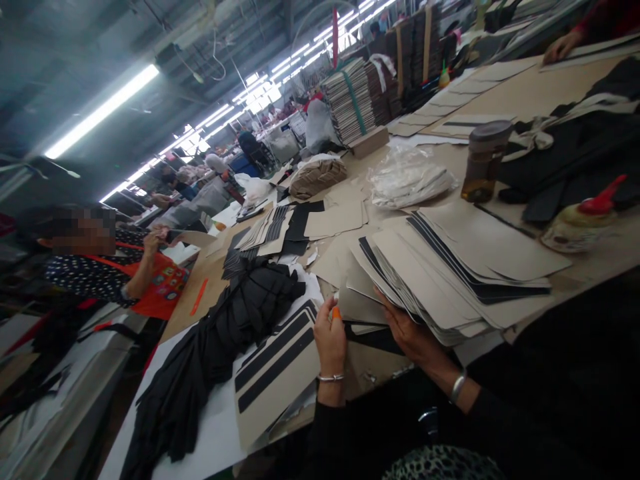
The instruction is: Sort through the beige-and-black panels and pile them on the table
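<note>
My left hand (pixel 330 340), with an orange cover on one finger, is closed at the left edge of a beige sheet (pixel 357 303). My right hand (pixel 413 333) lies against the lower left edge of a fanned stack of beige and black sheets (pixel 440 273), its fingers partly hidden under the sheets. Left of my left hand lies a beige panel with black strips (pixel 280 367). Beside that panel is a heap of black fabric strips (pixel 215 353).
A dark jar (pixel 485 160), a red-tipped glue bottle (pixel 583 220) and a plastic-wrapped bundle (pixel 410 175) stand behind the stack. A person in an orange apron (pixel 163 287) is at the left; another person's hand (pixel 563 48) is at the far right.
</note>
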`<state>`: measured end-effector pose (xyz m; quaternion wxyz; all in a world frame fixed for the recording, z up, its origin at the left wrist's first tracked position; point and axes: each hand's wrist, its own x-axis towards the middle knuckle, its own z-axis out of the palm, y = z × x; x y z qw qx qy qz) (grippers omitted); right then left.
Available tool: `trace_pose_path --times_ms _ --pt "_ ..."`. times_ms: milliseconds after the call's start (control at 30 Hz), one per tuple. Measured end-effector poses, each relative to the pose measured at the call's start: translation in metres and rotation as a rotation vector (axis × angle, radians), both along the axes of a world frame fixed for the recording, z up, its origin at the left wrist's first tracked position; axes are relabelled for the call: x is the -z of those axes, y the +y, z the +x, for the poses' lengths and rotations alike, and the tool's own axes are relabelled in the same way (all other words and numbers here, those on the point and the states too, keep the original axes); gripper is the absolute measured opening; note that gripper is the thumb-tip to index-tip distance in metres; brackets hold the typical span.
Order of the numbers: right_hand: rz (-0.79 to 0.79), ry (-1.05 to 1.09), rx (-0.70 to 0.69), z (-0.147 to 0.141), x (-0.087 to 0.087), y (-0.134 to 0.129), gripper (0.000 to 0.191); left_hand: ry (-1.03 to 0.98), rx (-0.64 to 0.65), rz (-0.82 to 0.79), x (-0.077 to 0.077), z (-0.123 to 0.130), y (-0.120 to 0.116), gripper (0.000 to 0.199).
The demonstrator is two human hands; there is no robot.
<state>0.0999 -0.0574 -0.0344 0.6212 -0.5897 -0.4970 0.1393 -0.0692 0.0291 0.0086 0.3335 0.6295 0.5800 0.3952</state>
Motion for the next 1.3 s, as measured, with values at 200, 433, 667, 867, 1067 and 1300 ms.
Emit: trace_pose_path --times_ms 200,433,667,867,1067,1300 --pt "-0.053 -0.195 0.012 0.002 0.002 0.0 0.041 -0.927 -0.008 -0.33 -0.003 0.05 -0.011 0.043" --pt "-0.136 -0.342 0.116 0.006 0.013 0.004 0.039 -0.895 0.065 -0.495 -0.011 0.065 -0.021 0.062" --pt "-0.159 -0.262 0.142 0.007 0.02 0.001 0.03 -0.759 0.248 -0.465 -0.019 0.061 -0.015 0.055" --pt "-0.155 -0.136 0.123 0.006 0.033 0.003 0.033 -0.766 0.342 -0.402 -0.02 0.076 -0.023 0.054" --pt "-0.103 -0.12 0.104 0.004 0.023 -0.005 0.035 -0.86 0.376 -0.442 -0.018 0.08 -0.024 0.057" --pt "-0.087 -0.11 0.045 0.003 0.021 -0.013 0.035 -0.867 0.35 -0.463 -0.013 0.083 -0.026 0.05"
